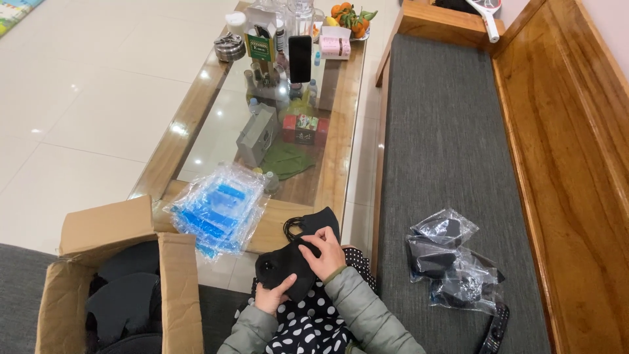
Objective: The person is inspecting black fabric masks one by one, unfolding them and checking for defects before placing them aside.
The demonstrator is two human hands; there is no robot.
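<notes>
Along the right side of the view runs a wooden bench (pixel 576 164) with a grey seat cushion (pixel 445 144), the largest item present. Left of it stands a long glass-topped worktop (pixel 196 105) with a wooden frame, its far end crowded with bottles, small boxes, an upright phone (pixel 300 58) and a plate of oranges (pixel 350 18). At lower left sits an open cardboard box (pixel 173 288), holding dark fabric pieces. On the near end of the worktop lies a stack of clear plastic bags with blue print (pixel 219 208). On the cushion, well apart from the hands, rests a small pile of bagged black items (pixel 449 262), with a dark remote (pixel 495 331) just beside it. Over the person's lap, above a polka-dot garment (pixel 308 324), is a black fabric mask (pixel 298 252) with thin loops at its top. The left hand (pixel 272 298) grips the mask's lower edge, fingers closed on it. The right hand (pixel 324 252) lies on the mask's upper part, fingers curled and pinching the fabric.
</notes>
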